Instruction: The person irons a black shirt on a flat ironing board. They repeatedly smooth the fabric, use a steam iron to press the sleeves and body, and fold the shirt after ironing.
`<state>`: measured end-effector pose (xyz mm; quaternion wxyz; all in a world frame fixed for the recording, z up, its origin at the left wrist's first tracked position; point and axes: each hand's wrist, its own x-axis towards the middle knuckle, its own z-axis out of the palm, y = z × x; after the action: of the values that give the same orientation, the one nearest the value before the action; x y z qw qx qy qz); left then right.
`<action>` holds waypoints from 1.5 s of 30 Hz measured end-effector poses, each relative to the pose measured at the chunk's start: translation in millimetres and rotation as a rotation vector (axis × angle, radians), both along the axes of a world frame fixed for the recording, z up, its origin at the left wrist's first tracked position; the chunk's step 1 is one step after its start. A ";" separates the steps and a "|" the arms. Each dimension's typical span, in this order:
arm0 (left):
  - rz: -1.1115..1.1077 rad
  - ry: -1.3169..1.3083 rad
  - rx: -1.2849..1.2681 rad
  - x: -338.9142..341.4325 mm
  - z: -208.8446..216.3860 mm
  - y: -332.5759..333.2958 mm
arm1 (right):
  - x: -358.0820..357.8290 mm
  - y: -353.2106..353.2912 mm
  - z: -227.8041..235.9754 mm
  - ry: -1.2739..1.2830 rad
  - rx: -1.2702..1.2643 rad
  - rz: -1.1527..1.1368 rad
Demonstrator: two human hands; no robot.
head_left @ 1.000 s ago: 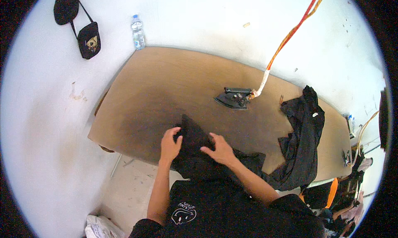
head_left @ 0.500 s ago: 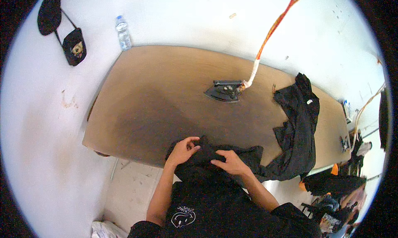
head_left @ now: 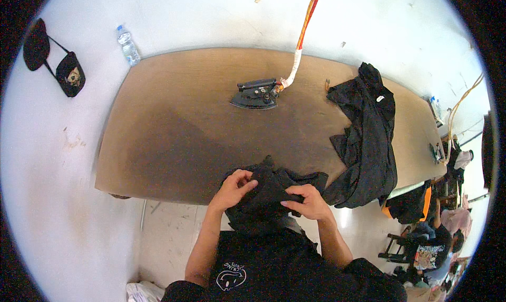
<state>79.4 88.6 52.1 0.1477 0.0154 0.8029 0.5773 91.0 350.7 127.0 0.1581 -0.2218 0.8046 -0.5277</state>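
A black garment (head_left: 266, 199) lies bunched over the near edge of the brown ironing table (head_left: 179, 86), part of it hanging down in front of me. My left hand (head_left: 235, 189) pinches its left side between thumb and fingers. On its right side my right hand (head_left: 307, 201) grips the cloth the same way. Farther back on the table rests a dark iron (head_left: 256, 95), apart from both hands, its cord (head_left: 298, 54) rising from its right end. More black clothing (head_left: 371, 139) is heaped at the right, reaching toward the cloth in my hands.
A clear plastic bottle (head_left: 128, 46) stands by the far left corner, against the wall. Black straps with pouches (head_left: 68, 73) hang on the left wall. Another iron (head_left: 436, 153) sits at the table's right end. Beyond, at lower right, a person (head_left: 435, 249) is among clothes.
My view has shifted, so the table and iron appear farther up and left. The garment between my hands is lifted and spread a little more, with my right hand slightly farther from the left.
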 end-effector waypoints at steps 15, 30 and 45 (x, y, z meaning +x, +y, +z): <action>0.465 0.278 0.608 90.1 49.9 169.9 | 7.8 159.7 -37.2 0.122 0.144 -0.591; 0.406 0.799 -0.181 119.3 136.0 173.0 | 59.6 130.3 -18.9 -0.062 -0.421 -0.043; 0.400 0.689 -0.070 173.5 106.1 77.9 | 44.2 30.2 36.9 0.414 -0.093 -0.145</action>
<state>252.9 166.5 158.2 -0.2450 0.0464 0.8117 0.5282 135.2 380.8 163.9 -0.0591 -0.2743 0.8084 -0.5174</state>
